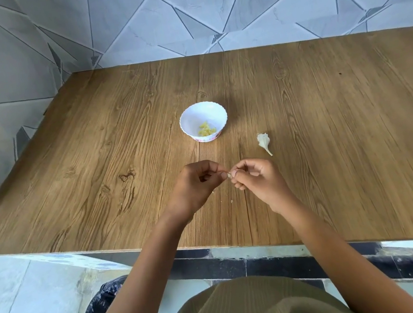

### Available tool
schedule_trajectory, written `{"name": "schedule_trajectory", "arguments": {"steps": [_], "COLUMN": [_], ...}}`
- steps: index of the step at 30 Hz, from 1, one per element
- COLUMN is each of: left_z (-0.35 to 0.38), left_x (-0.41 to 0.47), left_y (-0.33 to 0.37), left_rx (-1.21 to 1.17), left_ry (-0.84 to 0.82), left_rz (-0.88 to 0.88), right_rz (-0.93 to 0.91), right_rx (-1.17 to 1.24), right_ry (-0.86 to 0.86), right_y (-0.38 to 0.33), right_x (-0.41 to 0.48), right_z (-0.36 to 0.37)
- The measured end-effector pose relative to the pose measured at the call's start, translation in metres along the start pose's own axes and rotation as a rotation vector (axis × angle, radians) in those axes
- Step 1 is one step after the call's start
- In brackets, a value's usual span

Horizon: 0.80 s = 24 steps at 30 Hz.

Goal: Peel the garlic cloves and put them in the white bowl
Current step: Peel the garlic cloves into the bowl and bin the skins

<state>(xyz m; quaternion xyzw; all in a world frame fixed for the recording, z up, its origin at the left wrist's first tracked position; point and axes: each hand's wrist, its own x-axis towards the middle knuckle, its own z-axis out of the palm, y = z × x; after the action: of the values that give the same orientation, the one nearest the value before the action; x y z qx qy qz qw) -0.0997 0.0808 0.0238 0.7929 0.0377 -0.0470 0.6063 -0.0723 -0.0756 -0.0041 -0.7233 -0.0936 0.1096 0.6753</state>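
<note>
A small white bowl with a scalloped rim stands on the wooden table and holds several peeled yellowish garlic cloves. Nearer to me, my left hand and my right hand meet fingertip to fingertip and pinch one small garlic clove between them; only a sliver of it shows. To the right of the bowl lies the rest of a garlic bulb, white, with its stem pointing toward me.
Tiny flakes of garlic skin lie on the table below my hands. A tiled wall rises behind the table and at its left. Below the table's front edge, at the left, stands a bin lined with a black bag.
</note>
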Motion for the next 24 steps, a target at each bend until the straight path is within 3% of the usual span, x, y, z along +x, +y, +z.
{"name": "schedule_trajectory", "arguments": {"steps": [7, 12, 18, 24], "left_z": [0.000, -0.003, -0.004, -0.006], "left_x": [-0.002, -0.002, 0.000, 0.001], "left_y": [-0.003, -0.010, -0.013, -0.017], "left_rx": [-0.166, -0.228, -0.124, -0.016], "left_ry": [0.008, 0.040, 0.089, 0.105], "left_rz": [-0.020, -0.046, -0.046, -0.041], "right_rz": [0.125, -0.155, -0.352, -0.373], "right_rx": [0.131, -0.367, -0.460, -0.501], "right_ry": [0.037, 0.087, 0.054, 0.028], "right_y": [0.002, 0.023, 0.029, 0.029], "right_x": [0.000, 0.000, 0.001, 0.000], "right_z": [0.000, -0.003, 0.002, 0.004]}}
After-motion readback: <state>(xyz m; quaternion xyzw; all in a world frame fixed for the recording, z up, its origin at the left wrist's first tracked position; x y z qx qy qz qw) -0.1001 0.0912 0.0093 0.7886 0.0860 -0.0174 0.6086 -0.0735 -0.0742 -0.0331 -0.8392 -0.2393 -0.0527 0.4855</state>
